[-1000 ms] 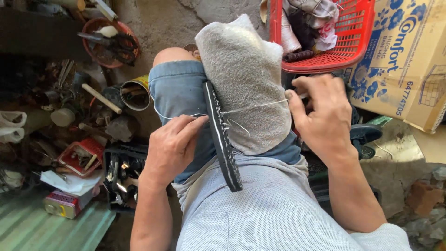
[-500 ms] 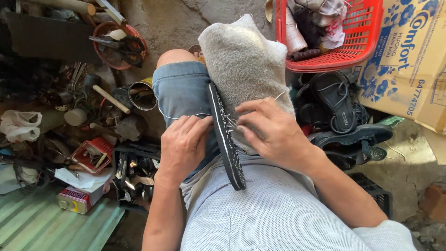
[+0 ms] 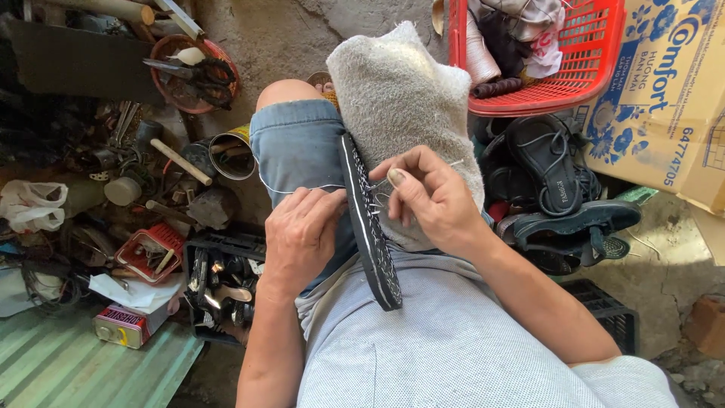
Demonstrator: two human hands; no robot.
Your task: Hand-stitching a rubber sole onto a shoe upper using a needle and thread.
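A black shoe sole (image 3: 369,230) stands on edge between my knees, beside a grey towel (image 3: 400,98) draped over my right thigh. My left hand (image 3: 300,234) presses against the sole's left side with fingers curled on it. A white thread (image 3: 291,189) loops from there across my denim shorts. My right hand (image 3: 427,198) is pinched on a thin needle (image 3: 451,163) at the sole's right face, thumb and forefinger together over the tread.
A red basket (image 3: 559,83) with cloth and thread spools sits at upper right beside a cardboard box (image 3: 664,98). Black sandals (image 3: 563,204) lie to my right. Left of my leg lie a hammer (image 3: 181,161), tins, scissors in a red bowl (image 3: 192,72) and a black crate (image 3: 219,276).
My right hand came in from pulling the thread out to the right and now pinches the needle against the sole. The left hand stays on the sole's left side.
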